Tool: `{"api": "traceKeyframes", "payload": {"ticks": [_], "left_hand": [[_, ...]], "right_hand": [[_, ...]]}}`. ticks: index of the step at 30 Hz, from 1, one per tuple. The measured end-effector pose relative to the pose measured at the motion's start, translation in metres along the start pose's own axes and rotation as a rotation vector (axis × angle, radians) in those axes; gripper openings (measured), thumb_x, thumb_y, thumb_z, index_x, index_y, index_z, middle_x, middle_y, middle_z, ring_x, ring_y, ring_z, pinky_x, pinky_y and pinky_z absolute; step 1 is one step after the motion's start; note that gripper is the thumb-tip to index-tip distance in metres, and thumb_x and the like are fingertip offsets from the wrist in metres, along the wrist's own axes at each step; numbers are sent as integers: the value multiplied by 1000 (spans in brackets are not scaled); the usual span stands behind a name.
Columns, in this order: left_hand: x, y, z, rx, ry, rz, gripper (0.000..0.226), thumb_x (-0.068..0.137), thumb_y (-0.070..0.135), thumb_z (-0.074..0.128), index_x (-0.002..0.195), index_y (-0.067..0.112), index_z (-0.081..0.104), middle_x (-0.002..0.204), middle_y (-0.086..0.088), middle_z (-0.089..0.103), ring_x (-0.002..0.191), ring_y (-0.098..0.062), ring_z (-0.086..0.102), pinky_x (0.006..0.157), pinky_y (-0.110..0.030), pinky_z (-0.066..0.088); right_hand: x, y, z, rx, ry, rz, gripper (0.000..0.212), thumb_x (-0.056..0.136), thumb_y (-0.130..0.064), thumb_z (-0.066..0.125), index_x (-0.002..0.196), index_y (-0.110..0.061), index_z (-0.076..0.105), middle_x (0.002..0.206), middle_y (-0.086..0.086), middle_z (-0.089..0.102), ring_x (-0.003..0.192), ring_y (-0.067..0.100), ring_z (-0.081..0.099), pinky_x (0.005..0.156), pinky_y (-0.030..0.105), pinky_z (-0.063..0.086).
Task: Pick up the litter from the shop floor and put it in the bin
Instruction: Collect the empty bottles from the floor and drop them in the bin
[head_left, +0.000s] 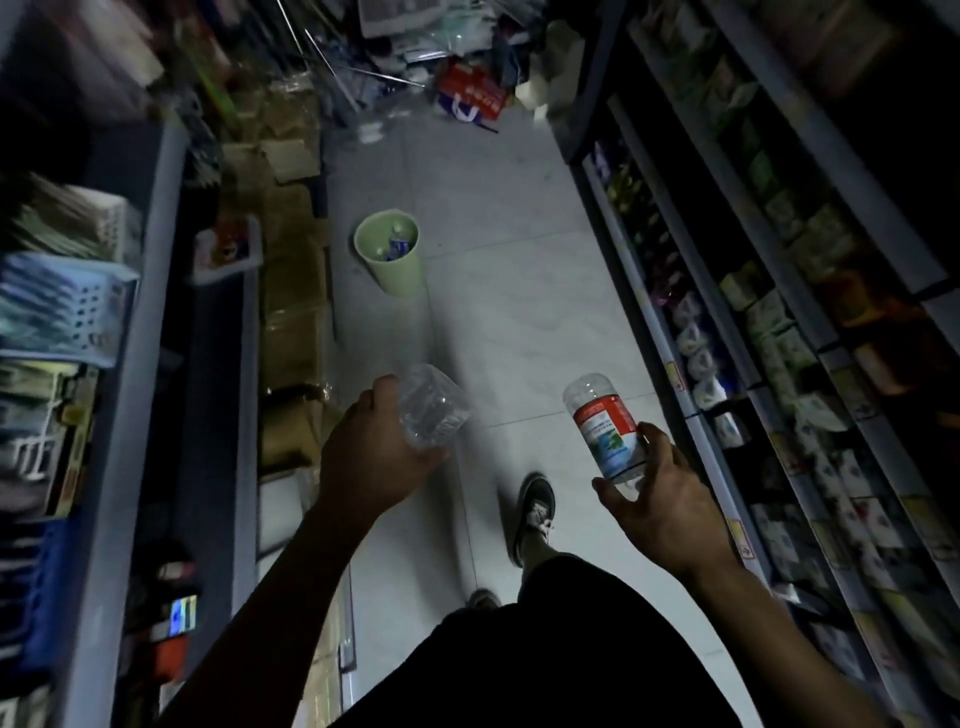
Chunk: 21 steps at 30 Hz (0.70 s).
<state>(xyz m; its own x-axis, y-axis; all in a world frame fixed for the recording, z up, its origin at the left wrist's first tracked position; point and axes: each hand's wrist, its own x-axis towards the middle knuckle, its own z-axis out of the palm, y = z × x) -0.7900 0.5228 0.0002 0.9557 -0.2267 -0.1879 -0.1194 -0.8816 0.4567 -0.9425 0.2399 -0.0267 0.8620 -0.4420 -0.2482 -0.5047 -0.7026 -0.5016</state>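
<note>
Pale green bin (395, 260) upright on the tiled floor (509, 218), just beside the cardboard boxes (293, 291) along the left shelving. Inside it, at least two bottles, a white cap and a blue label visible; the rest too dark to make out.

Left hand (374, 452) wrapped around a clear, label-free plastic bottle (434, 408), fingers curled under its lower side, thumb on the upper edge. Long axis running up and to the right, the far end toward the bin; cap end hidden behind the hand.

Right hand (660, 499) pinching a clear bottle with a red and white label (605, 423) near its lower end, thumb on the left, fingertips on the right. Long axis tilted up and to the left, rounded base toward the bin, neck end down in the palm.

Both bottles held above the floor, well short of the bin, one either side of the aisle's middle.

Dark sneaker (535, 514) planted on the tiles between the two hands. Stocked shelves (779, 322) along the right, a red bag (470, 96) amid clutter at the aisle's far end.
</note>
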Motion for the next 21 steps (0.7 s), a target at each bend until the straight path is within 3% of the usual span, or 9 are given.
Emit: {"api": "traceKeyframes", "payload": {"ticks": [5, 10, 13, 17, 21], "left_hand": [[78, 28, -5, 3, -22, -70, 96, 55, 75, 71, 133, 28, 42, 116, 7, 62, 98, -15, 63, 80, -40, 59], [129, 32, -13, 4, 45, -97, 93, 63, 70, 78, 138, 28, 40, 122, 15, 56, 102, -6, 58, 83, -31, 55], [156, 24, -22, 14, 67, -166, 102, 60, 65, 85, 141, 25, 37, 124, 4, 62, 102, -13, 63, 78, -33, 57], [195, 7, -35, 17, 131, -275, 109, 57, 60, 90, 143, 22, 35, 127, -2, 63, 109, -23, 63, 84, -39, 57], [246, -13, -48, -2, 158, -345, 109, 59, 57, 90, 144, 18, 36, 127, -5, 62, 110, -25, 62, 84, -37, 53]], "right_hand": [[89, -16, -18, 3, -39, 11, 86, 80, -50, 77, 147, -21, 31, 131, 7, 57, 106, 28, 63, 84, 37, 52], [173, -48, -26, 27, -121, -111, 86, 81, -52, 74, 147, -22, 27, 133, 5, 55, 103, 25, 64, 85, 42, 57], [225, -76, -25, -5, -145, -213, 87, 80, -51, 75, 147, -19, 31, 130, 5, 56, 101, 24, 65, 80, 38, 57], [288, -122, -21, -19, -171, -316, 87, 82, -55, 72, 150, -21, 29, 133, 1, 54, 102, 21, 65, 78, 30, 49], [354, -167, -11, -33, -190, -383, 86, 83, -58, 68, 150, -24, 26, 134, -2, 54, 98, 18, 66, 77, 32, 53]]}}
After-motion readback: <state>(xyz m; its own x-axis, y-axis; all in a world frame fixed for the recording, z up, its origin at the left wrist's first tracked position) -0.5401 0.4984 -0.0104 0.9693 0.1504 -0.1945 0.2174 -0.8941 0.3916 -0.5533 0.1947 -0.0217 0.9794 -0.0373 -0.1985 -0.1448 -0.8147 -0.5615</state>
